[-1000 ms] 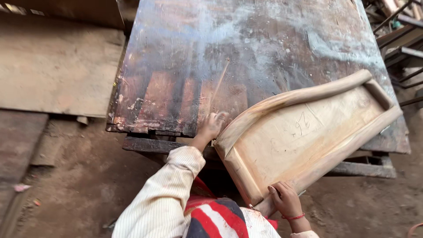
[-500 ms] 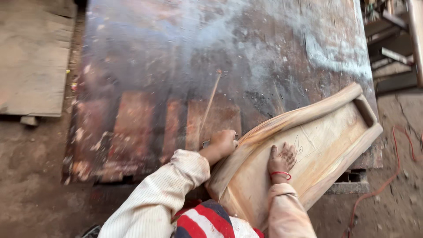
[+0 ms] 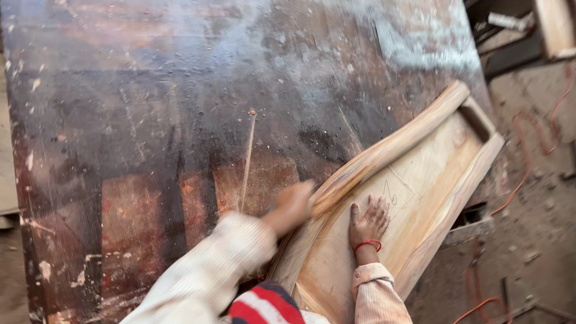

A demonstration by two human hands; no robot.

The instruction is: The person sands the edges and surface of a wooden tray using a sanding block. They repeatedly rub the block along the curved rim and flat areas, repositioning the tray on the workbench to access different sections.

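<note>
The carved wooden panel [image 3: 414,180] lay on the right half of the surface [image 3: 150,120], its long axis running from about 7 o'clock, near your body, up to about 1 o'clock, where its far end with the short crosspiece pointed toward the surface's right edge. Its curved, rounded rail faced the middle of the surface; the straighter rail hung past the right edge, over the dirt floor [image 3: 540,198]. The recessed flat face was turned up, with faint pencil marks near its middle.

Your right hand [image 3: 369,219] rested flat on that recessed face, fingers spread and palm down, pressing the wood rather than gripping anything; a red band circled the wrist. Your left hand [image 3: 291,207] sat against the curved rail at the panel's 9 o'clock side, blurred, so I cannot tell whether it was clenched around something or loose.

A thin wooden stick [image 3: 247,162] lay on the surface just at 12 o'clock from your left hand, pointing away from you. A red cable [image 3: 528,150] trailed over the floor at 3 o'clock.
</note>
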